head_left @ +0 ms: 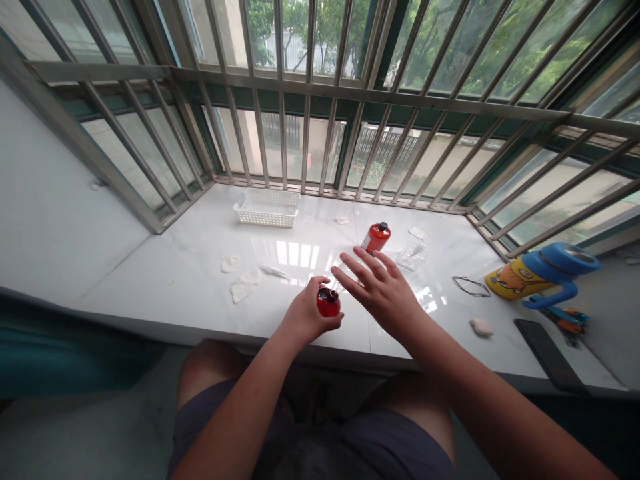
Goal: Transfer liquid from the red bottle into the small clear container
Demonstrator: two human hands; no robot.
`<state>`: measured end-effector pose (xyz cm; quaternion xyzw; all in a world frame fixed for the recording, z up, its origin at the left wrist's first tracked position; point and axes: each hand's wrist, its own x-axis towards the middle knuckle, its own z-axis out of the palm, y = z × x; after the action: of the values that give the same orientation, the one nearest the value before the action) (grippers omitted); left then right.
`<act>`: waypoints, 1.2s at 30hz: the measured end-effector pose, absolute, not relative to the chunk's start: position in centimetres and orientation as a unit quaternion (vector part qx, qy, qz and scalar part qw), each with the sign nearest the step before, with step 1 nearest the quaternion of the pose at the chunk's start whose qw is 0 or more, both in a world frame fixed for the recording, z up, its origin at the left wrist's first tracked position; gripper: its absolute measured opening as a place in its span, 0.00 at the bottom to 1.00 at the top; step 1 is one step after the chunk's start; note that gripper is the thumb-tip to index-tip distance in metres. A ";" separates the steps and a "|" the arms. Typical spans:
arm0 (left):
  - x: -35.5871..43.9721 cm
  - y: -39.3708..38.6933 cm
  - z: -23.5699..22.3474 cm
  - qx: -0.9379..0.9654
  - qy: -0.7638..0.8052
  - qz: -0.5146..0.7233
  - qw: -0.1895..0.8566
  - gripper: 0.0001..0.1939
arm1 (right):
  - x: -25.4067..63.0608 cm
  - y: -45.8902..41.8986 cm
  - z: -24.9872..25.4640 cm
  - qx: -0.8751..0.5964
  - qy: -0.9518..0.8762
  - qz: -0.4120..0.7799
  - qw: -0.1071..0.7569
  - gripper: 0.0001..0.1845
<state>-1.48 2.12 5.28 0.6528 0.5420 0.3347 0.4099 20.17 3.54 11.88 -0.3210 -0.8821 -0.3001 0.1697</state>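
Observation:
My left hand (pixel 306 316) is wrapped round a small red bottle (pixel 329 307) near the front edge of the white sill. The bottle's neck is uncapped, with a dark opening on top. Just to the right, my right hand (pixel 383 288) hovers with its fingers stretched out and apart, holding nothing. Beyond its fingertips stands a second red bottle (pixel 379 236) with a black cap and a pale label, its lower part hidden by the fingers.
A white plastic basket (pixel 266 217) sits near the window bars. Thin white pieces (pixel 241 292) lie to the left. At right are a clear plastic packet (pixel 413 256), a dark cord loop (pixel 471 287), a blue-and-yellow flask (pixel 525 272), a beige lump (pixel 481 327) and a black phone (pixel 549 355).

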 end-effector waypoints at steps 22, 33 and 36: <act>-1.5 2.2 5.3 0.648 0.546 0.335 0.412 0.39 | 19.8 3.7 12.2 -0.304 -0.894 -0.293 0.152 0.33; -1.7 2.2 5.2 0.647 0.545 0.336 0.414 0.39 | 19.6 3.9 12.2 -0.291 -0.894 -0.304 0.154 0.31; -1.7 2.2 5.2 0.646 0.545 0.336 0.416 0.39 | 19.6 3.9 12.2 -0.287 -0.891 -0.316 0.153 0.30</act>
<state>-1.68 2.18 5.23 0.6455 0.5453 0.3357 0.4162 19.61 3.93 12.23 -0.2874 -0.8912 -0.3160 0.1527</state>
